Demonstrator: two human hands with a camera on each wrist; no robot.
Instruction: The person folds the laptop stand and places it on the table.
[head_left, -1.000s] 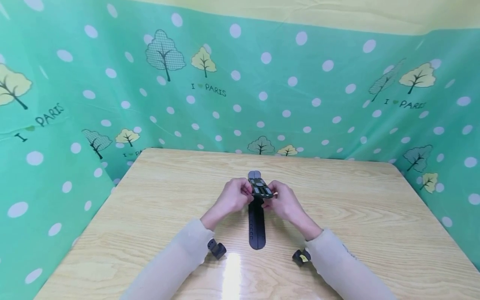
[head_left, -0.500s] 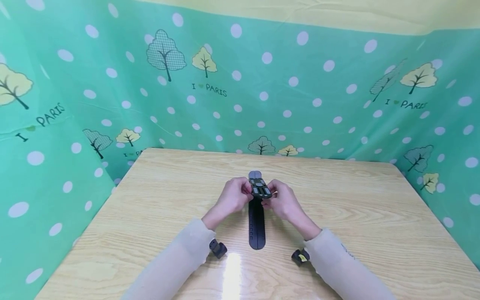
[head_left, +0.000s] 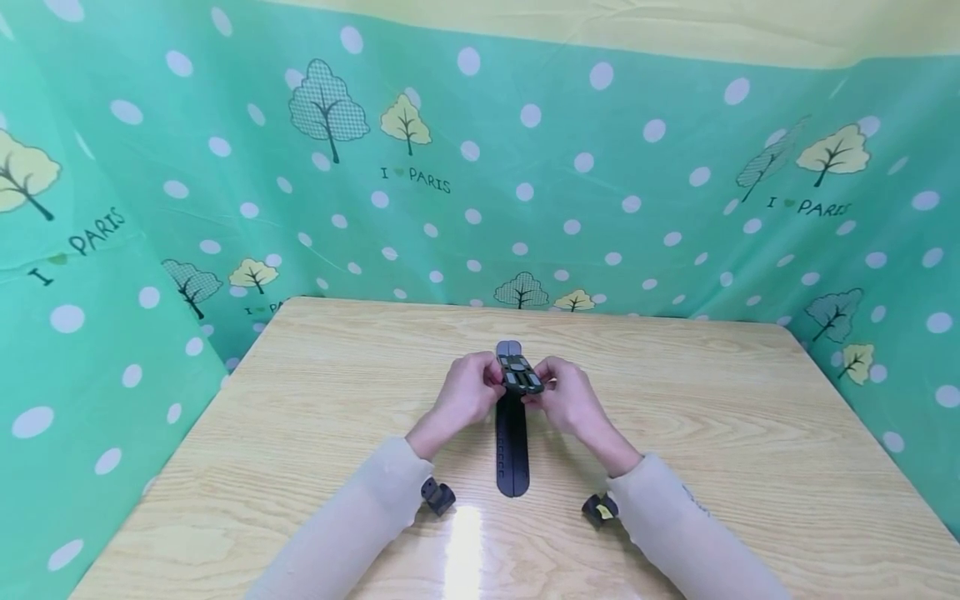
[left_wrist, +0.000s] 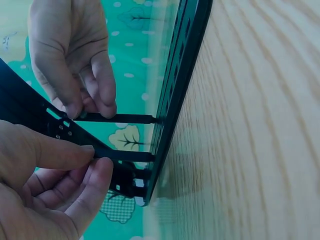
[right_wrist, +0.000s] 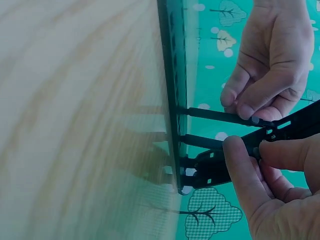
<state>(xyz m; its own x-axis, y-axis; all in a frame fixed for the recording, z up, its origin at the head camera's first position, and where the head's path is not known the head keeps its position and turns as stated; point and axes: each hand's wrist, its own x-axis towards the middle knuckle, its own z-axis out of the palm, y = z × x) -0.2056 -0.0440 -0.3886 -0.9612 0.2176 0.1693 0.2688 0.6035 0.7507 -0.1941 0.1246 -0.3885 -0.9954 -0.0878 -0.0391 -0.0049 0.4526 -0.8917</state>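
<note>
A black folding stand [head_left: 513,458] stands in the middle of the table. Its long slotted base plate [left_wrist: 185,60] lies along the tabletop. Above the base, a raised upper plate [head_left: 520,372] with grey pads slopes on narrow support legs [right_wrist: 215,115]. On the stand's left side, my left hand [head_left: 467,392] pinches one leg between thumb and finger. Opposite it, my right hand [head_left: 568,403] pinches the other leg with thumb and index finger [right_wrist: 242,170]. In both wrist views the lower leg ends meet the base at its slots. Whether they sit fully in them I cannot tell.
The wooden table [head_left: 337,350] spreads out around the stand. A green dotted cloth [head_left: 480,167] printed with trees hangs behind it and along the sides. Small black wrist devices [head_left: 438,497] sit under both sleeves, close to the tabletop.
</note>
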